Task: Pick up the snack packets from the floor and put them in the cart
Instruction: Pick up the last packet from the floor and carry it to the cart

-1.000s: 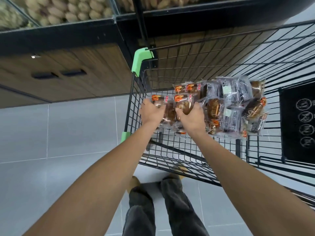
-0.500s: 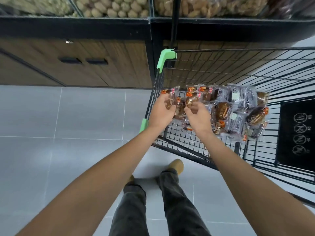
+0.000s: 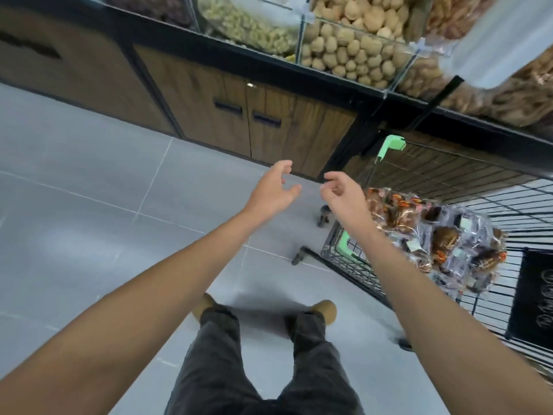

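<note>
Left hand (image 3: 273, 191) and right hand (image 3: 341, 197) hover spread, empty, beside the cart (image 3: 359, 266); packets (image 3: 434, 235) lie inside; scan the floor (image 3: 89, 205) before stooping; none shows there.

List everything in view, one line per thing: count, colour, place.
snack packets: a heap, too many to count, clear wrap over brown and orange, in the cart
cart: one, black wire with green corner guards, right
sign panel: one, black, on the cart, far right
cabinet doors: two, brown wood with dark handles, below the bins
bulk bins: several, clear, beige and brown contents, top
floor: grey tiles, no packets seen on it
shoes: two, tan, bottom centre
trousers: dark grey, bottom
left hand: empty, over the floor
right hand: empty, beside the cart
</note>
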Available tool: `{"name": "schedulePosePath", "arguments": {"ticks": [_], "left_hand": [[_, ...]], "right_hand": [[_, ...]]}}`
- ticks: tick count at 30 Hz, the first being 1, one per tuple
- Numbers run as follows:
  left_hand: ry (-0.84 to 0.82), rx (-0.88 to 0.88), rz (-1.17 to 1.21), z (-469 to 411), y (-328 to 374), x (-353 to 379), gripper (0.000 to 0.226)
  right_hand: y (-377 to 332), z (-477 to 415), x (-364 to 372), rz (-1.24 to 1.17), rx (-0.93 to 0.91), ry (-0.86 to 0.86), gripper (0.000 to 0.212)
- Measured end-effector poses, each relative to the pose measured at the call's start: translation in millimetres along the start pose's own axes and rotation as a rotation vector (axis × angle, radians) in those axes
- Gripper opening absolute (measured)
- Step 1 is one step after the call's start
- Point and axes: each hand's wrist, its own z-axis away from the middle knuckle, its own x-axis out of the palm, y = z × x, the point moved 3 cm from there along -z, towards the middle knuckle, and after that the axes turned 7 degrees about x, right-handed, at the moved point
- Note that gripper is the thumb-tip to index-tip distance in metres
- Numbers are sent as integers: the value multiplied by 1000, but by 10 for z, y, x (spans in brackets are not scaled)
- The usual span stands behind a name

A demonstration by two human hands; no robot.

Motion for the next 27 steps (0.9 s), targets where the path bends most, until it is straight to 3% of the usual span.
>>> {"name": "schedulePosePath", "arguments": {"ticks": [8,15,20,27], "left_hand": [[180,-61,51,507,-1024,-2274,62],[441,-94,95,968,-1583,-3876,41],[610,-150,117,1304,-2069,-4797,39],[676,-311,94,1479,-3026,-6306,44]], "right_hand": [[-1509,276,1888,134,-144,-143,32],[-2620,543,3354,244,-291,-323,30],[-3239,531,4436,294,-382,-440,25],[-4112,444,6275,289,-442,-630,26]]}}
